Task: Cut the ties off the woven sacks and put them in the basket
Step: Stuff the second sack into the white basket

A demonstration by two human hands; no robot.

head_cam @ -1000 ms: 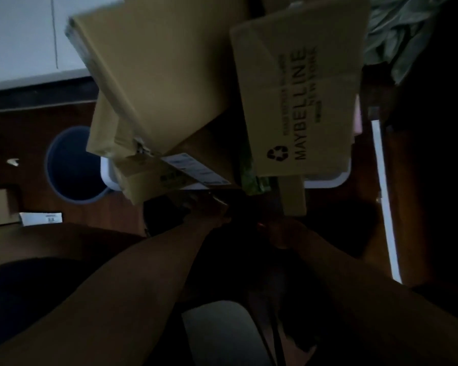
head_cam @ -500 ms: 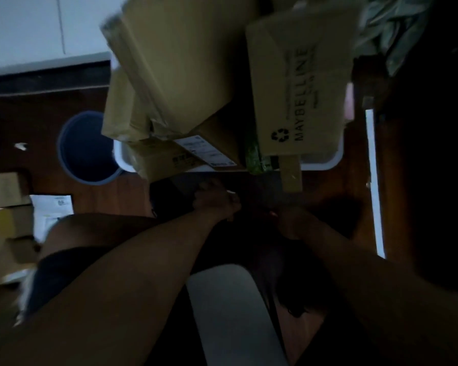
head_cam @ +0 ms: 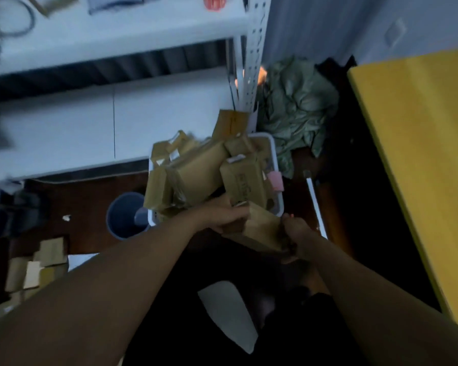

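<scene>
Two bare forearms reach forward over a dark lap toward a piece of brown cardboard (head_cam: 262, 229) held up at the near edge of a white basket (head_cam: 273, 154), which is heaped with flattened cartons (head_cam: 196, 170). The left hand (head_cam: 229, 219) closes around the card's left edge, fingers curled over it; the right hand (head_cam: 295, 233) is clenched at the card's right corner, though dim light hides whether it pinches the card alone or something more. No cutting tool and no tie can be made out in either hand. Judging by this, the person is handling the basket's load, not cutting, so the tie-cutting step looks not yet in hand. The woven sacks (head_cam: 296, 107), a crumpled green heap, lie on the dark floor beyond the basket and to its right, against the foot of a white perforated shelf post (head_cam: 254, 62), well apart from both hands and untouched. The next move would seem to call for letting the card go, reaching past the basket to the sacks, and finding a blade. To the left of the basket stands a round blue bin (head_cam: 124, 215); farther left, small boxes (head_cam: 37, 265) sit blurred on the floor. A yellow surface (head_cam: 421, 154) fills the right side.
</scene>
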